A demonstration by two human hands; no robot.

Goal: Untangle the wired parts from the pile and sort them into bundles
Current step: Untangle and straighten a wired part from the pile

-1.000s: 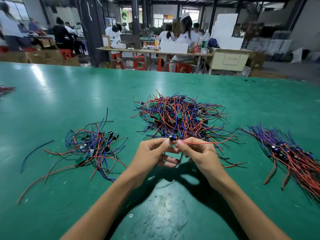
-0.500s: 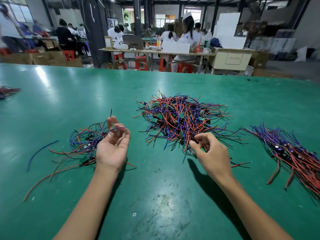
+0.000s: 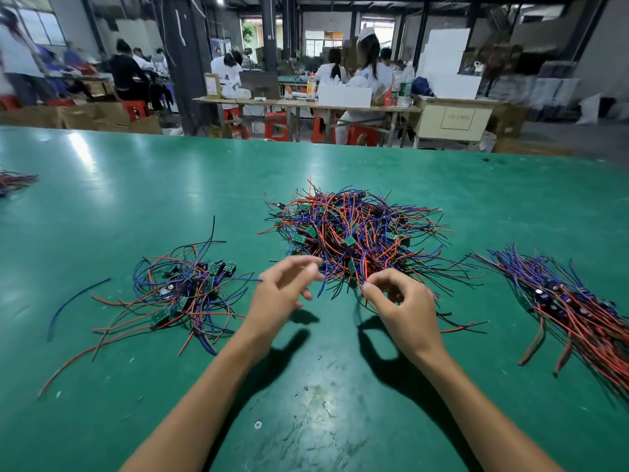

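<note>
A tangled pile [image 3: 354, 229] of red, blue and black wires with small green boards lies at the middle of the green table [image 3: 136, 185]. My right hand [image 3: 401, 308] is at the pile's near edge and pinches a red wire between thumb and forefinger. My left hand [image 3: 282, 294] hovers just left of it, blurred, fingers loosely spread and holding nothing. A looser bundle [image 3: 183, 287] of wired boards lies to the left. A straighter bundle [image 3: 578, 308] of wires lies at the right.
A single blue wire [image 3: 73, 298] lies apart at the left. More wires [image 3: 15, 180] sit at the table's far left edge. Beyond the table's far edge, people sit at workbenches among red stools.
My left hand has left the left bundle, where it dropped a part, and come back beside the pile. My right hand stays at the pile's near edge, now pinching a red wire.
</note>
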